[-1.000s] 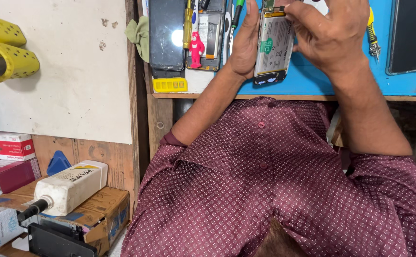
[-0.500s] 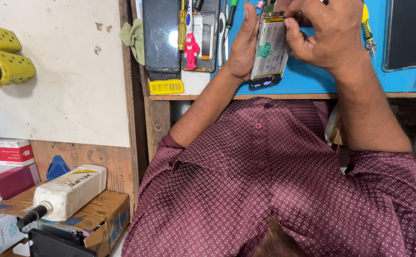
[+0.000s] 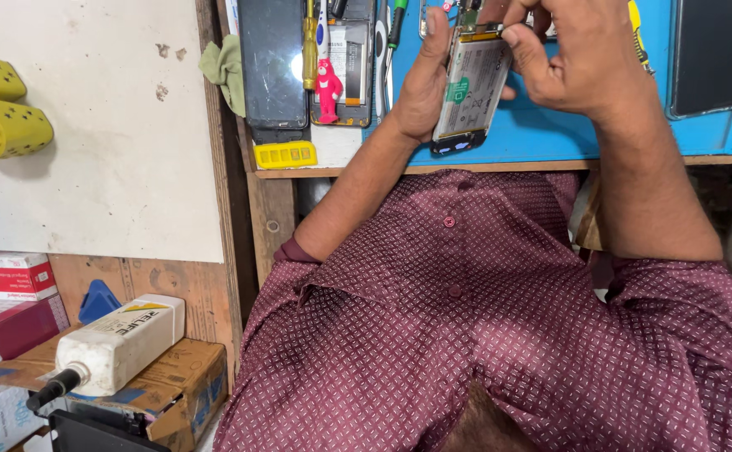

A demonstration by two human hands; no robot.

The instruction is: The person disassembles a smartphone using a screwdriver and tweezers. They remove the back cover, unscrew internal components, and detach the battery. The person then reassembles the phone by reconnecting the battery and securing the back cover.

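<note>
Fingers (image 3: 523,43) — flat, glossy opened phone (image 3: 470,88)

Two hands are in view, the left hand (image 3: 420,88) and the right hand (image 3: 579,59), both on one opened phone (image 3: 470,88) with its back off. On the blue worktop (image 3: 541,138) lie one dark phone (image 3: 272,67) face up, one dark panel (image 3: 717,54) at the right, one yellow-handled screwdriver (image 3: 309,46), one green-handled screwdriver (image 3: 396,25), one pink figurine (image 3: 328,88) and one yellow block (image 3: 286,155). Lower left: one white bottle (image 3: 119,343), one cardboard box (image 3: 182,389), two red boxes (image 3: 14,274).
</note>
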